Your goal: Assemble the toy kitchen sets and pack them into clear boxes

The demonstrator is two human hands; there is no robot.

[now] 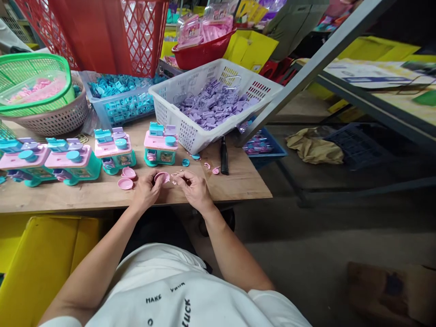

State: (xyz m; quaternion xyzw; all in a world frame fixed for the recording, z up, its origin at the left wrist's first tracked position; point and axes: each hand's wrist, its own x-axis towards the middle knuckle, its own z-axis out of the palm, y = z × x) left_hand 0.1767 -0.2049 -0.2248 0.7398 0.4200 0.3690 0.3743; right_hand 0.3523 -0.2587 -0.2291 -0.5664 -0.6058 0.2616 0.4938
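My left hand (pixel 147 190) rests on the wooden table (pixel 102 193) near its front edge, its fingers closed round a small pink round dish (pixel 162 176). Beside it, my right hand (pixel 195 188) is pinched on a tiny pink piece that I can barely make out. Two more pink dishes (pixel 126 178) lie just left of my left hand. Behind my hands stand several teal and pink toy units, the nearest (pixel 160 145) straight ahead and another (pixel 115 150) to its left.
A white basket of purple parts (pixel 214 102) stands behind right, a blue tray of teal parts (pixel 119 97) behind left, with green, beige and red baskets further back. A black tool (pixel 224 156) and small loose pieces lie right of my hands. The table's edge is at the right.
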